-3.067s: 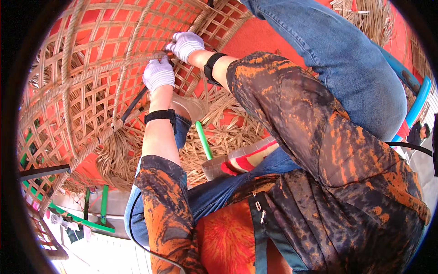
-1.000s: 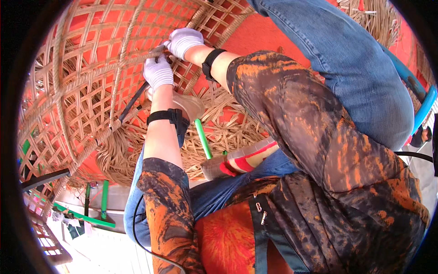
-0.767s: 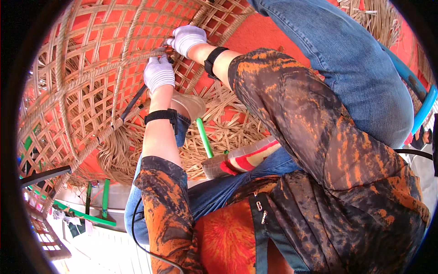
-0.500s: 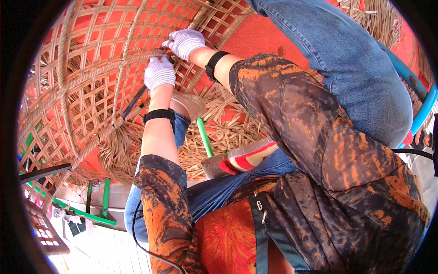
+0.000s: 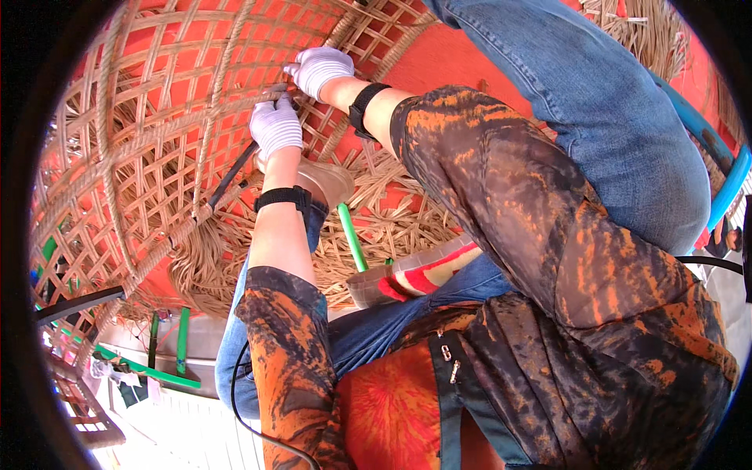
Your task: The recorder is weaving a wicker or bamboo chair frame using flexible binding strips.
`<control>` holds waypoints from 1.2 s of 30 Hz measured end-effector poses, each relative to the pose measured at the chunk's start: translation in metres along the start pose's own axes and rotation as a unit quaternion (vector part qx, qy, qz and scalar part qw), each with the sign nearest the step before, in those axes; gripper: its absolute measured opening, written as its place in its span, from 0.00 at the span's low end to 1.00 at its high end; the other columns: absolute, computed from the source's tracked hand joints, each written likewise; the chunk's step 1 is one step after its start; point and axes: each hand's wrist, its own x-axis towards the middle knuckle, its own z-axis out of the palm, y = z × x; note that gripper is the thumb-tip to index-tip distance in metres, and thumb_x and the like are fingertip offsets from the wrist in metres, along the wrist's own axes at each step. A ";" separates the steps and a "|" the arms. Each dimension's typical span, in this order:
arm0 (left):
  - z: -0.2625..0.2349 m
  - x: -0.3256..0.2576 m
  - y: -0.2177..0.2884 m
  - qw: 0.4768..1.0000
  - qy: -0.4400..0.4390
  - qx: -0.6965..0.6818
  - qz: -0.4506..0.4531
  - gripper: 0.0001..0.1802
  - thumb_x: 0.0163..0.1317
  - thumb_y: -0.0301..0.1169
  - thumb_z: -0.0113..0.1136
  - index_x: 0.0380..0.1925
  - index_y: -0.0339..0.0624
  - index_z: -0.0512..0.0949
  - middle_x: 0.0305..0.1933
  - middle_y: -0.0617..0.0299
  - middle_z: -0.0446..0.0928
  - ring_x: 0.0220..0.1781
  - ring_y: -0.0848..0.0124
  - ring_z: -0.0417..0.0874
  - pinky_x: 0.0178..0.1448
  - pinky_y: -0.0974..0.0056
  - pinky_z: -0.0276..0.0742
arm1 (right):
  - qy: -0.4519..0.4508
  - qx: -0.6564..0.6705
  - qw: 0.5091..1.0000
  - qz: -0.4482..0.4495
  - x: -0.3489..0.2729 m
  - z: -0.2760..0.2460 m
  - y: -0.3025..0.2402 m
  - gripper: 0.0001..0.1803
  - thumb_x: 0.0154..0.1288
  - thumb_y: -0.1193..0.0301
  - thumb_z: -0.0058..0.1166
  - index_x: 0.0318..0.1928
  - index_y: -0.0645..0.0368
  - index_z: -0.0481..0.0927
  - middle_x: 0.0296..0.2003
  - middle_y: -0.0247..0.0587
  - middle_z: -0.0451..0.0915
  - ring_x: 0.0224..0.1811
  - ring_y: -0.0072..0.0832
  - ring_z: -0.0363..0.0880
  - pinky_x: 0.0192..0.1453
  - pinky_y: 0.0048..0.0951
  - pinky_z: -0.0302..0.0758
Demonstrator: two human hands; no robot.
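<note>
A large open lattice (image 5: 157, 117) of pale brown woven strands spreads over the left and upper part of the view. My left hand (image 5: 276, 129), in a white striped glove, is closed at the lattice, over a dark frame bar (image 5: 233, 176) partly wrapped in strand. Just above and to the right, my right hand (image 5: 321, 72), gloved alike, has its fingers pinched together close to the weave. What lies between the fingertips of either hand is too small or hidden to make out.
Loose strands (image 5: 392, 204) lie heaped on the red floor covering (image 5: 446, 63). A green rod (image 5: 352, 235) stands beside my shoe (image 5: 329, 184). My jeans-clad leg (image 5: 627, 117) is raised at the right, near a blue tube (image 5: 701, 133). A brown crate (image 5: 86, 403) is at lower left.
My right hand has moved slightly up and to the right, widening the gap between my hands. My left hand and forearm have shifted slightly right.
</note>
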 end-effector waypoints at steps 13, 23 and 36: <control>0.015 0.014 -0.023 0.990 -0.018 0.141 0.019 0.15 0.62 0.39 0.53 0.39 0.40 0.81 0.39 0.45 0.80 0.43 0.50 0.81 0.50 0.53 0.75 | 0.289 -0.039 0.918 -0.270 -0.041 0.027 0.009 0.10 0.58 0.63 0.55 0.39 0.51 0.80 0.39 0.41 0.79 0.46 0.39 0.77 0.53 0.42 0.71; 0.014 0.002 0.001 0.998 0.037 0.010 0.049 0.15 0.60 0.38 0.58 0.37 0.38 0.83 0.37 0.41 0.80 0.42 0.49 0.81 0.49 0.54 0.74 | 0.125 0.267 0.948 -0.121 -0.010 0.048 0.024 0.12 0.58 0.72 0.53 0.43 0.55 0.82 0.44 0.48 0.81 0.48 0.43 0.78 0.55 0.35 0.75; 0.007 -0.009 -0.004 0.997 0.070 -0.023 -0.017 0.14 0.60 0.34 0.59 0.40 0.36 0.80 0.38 0.44 0.80 0.43 0.50 0.81 0.49 0.54 0.74 | -0.052 0.193 0.968 -0.151 -0.001 0.043 0.017 0.18 0.57 0.65 0.56 0.50 0.50 0.81 0.48 0.43 0.81 0.51 0.37 0.79 0.56 0.33 0.73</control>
